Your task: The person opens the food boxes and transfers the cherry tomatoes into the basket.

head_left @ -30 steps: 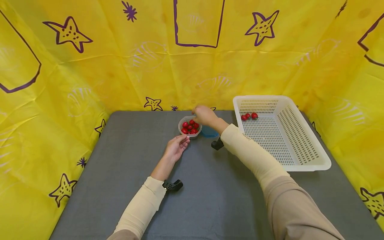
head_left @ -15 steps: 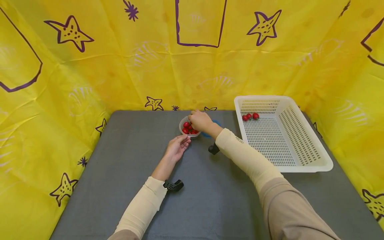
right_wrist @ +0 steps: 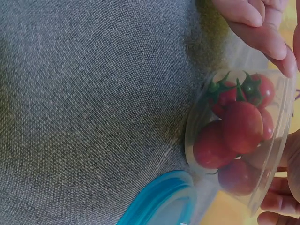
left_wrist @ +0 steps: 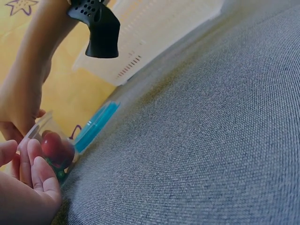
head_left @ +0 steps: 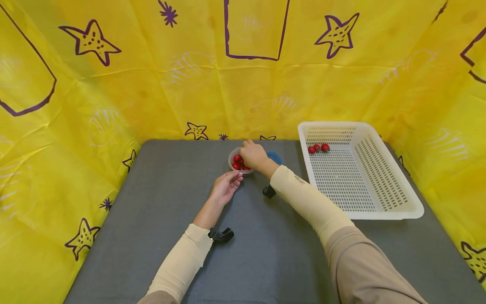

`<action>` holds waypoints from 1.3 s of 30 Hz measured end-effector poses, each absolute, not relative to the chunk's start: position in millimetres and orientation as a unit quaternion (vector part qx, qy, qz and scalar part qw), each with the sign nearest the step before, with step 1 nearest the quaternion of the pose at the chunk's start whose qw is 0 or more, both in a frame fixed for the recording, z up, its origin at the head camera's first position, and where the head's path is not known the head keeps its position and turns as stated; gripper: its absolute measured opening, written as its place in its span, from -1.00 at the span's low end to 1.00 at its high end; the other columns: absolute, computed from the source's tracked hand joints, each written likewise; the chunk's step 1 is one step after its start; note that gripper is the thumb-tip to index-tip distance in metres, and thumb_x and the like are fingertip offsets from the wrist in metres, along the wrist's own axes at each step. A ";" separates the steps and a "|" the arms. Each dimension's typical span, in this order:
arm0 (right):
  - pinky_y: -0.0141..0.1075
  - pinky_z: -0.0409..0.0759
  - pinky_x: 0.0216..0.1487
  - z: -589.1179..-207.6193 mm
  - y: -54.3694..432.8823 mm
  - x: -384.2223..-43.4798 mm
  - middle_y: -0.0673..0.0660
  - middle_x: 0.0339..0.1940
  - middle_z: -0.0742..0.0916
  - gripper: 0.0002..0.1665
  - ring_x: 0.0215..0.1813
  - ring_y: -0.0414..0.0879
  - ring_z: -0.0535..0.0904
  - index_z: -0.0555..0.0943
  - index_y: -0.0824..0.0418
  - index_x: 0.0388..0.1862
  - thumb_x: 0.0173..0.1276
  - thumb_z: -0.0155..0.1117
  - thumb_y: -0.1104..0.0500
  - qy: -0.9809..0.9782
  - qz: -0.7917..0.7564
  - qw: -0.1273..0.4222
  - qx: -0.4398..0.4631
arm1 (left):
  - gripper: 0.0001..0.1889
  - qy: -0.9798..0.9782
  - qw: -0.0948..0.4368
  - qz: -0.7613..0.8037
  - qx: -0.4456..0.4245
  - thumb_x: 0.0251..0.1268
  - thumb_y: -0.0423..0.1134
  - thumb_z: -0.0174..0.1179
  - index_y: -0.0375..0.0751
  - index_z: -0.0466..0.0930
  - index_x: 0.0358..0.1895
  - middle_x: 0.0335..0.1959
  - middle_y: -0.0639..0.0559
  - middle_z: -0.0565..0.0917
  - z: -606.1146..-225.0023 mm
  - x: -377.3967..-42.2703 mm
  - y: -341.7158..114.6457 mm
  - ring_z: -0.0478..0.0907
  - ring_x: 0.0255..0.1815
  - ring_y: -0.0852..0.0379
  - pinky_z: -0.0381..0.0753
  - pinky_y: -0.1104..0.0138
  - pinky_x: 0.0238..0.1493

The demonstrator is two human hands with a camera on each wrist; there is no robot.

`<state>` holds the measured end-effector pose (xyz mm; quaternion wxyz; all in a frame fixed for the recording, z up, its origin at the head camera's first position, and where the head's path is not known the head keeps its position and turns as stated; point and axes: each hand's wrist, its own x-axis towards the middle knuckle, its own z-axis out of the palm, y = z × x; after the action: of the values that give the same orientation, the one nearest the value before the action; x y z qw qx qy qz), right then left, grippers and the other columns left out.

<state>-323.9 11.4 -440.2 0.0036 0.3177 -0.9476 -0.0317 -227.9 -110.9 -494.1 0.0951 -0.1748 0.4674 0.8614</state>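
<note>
A clear plastic container point(head_left: 230, 162) with several cherry tomatoes point(right_wrist: 242, 127), some with green stems, stands towards the back of the table. My left hand point(head_left: 225, 186) pinches its near rim between thumb and fingers; in the left wrist view the fingers point(left_wrist: 44, 173) lie against the wall. Above the container's right side, my right hand point(head_left: 255, 155) reaches down over the rim, and one digit shows through the clear wall beside the tomatoes. Its other fingers point(right_wrist: 276, 202) curl outside the rim. I cannot tell whether it holds a tomato.
A blue lid point(head_left: 274, 158) lies right of the container, partly behind my right wrist. Further right stands a white perforated basket point(head_left: 364, 169), with a few cherry tomatoes point(head_left: 325, 147) in its far left corner. A yellow patterned cloth point(head_left: 243, 97) hangs behind the grey table point(head_left: 171, 198).
My right hand has moved down and left from the container's far right edge to over its right half, covering some tomatoes. More of the lid's far part shows. My left hand keeps its hold.
</note>
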 end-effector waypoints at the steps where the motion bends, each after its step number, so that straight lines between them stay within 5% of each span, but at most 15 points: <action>1: -0.13 0.67 -0.06 -440.0 11.4 -323.4 0.18 -0.10 0.64 -0.75 0.02 0.03 0.50 0.69 0.18 -0.06 0.28 0.30 0.21 -0.948 -0.033 0.003 0.316 | -0.79 0.468 0.095 0.861 -0.174 0.42 -0.36 0.08 -0.12 0.57 -0.43 -0.55 0.15 0.69 -493.8 -227.6 -110.7 0.61 -0.49 0.29 0.52 0.46 -0.31; 39: -0.11 0.64 -0.05 -415.8 30.9 -323.3 0.17 -0.12 0.69 -0.75 -0.03 0.05 0.55 0.69 0.25 -0.13 0.32 0.26 0.12 -0.947 0.040 0.009 0.317 | -0.84 0.474 0.094 0.853 -0.196 0.41 -0.32 0.12 -0.13 0.59 -0.40 -0.52 0.13 0.70 -492.1 -226.9 -109.3 0.62 -0.45 0.26 0.55 0.44 -0.25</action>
<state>-323.3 30.9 -415.8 0.0091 0.3173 -0.9474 0.0402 -226.9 -109.3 -492.1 0.0937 -0.1957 0.4743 0.8532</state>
